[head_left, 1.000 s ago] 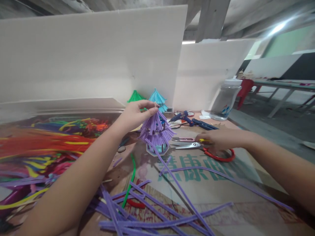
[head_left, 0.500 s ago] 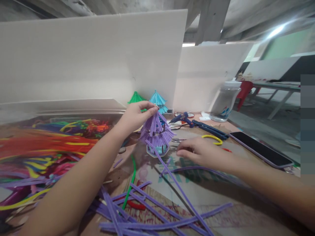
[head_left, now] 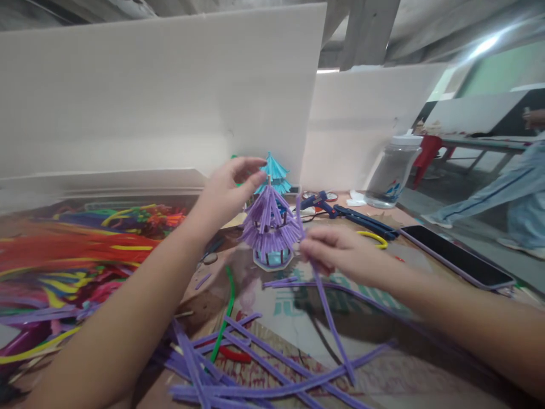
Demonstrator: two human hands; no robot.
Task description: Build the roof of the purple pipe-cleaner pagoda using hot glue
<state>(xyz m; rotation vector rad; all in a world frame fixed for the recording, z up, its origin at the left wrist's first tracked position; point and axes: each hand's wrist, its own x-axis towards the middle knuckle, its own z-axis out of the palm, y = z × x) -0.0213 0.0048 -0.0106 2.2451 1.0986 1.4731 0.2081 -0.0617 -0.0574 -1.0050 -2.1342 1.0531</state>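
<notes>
A small purple pavilion (head_left: 272,233) with two tiers of strip roofing stands upright on a pale base at the middle of the table. My left hand (head_left: 238,180) is beside and above its top, thumb and fingers apart, holding nothing. My right hand (head_left: 330,250), right of the pavilion, pinches a long purple strip (head_left: 327,309), whose upper end sticks up near the roof and whose lower end hangs toward the loose strips. Behind the pavilion stands a light blue one (head_left: 275,170); a green one is mostly hidden by my left hand.
Purple strips (head_left: 272,392) lie in front, with a green strip (head_left: 230,295). Coloured strips (head_left: 76,250) fill the left. A glue gun (head_left: 319,203), blue-handled tool (head_left: 366,221), phone (head_left: 455,255) and clear bottle (head_left: 392,170) sit right. A person's legs (head_left: 498,187) show beyond.
My left hand has let go of the pavilion's top and risen slightly. My right hand has closed on the purple strip and lifted it beside the roof. A person has come into view at the right.
</notes>
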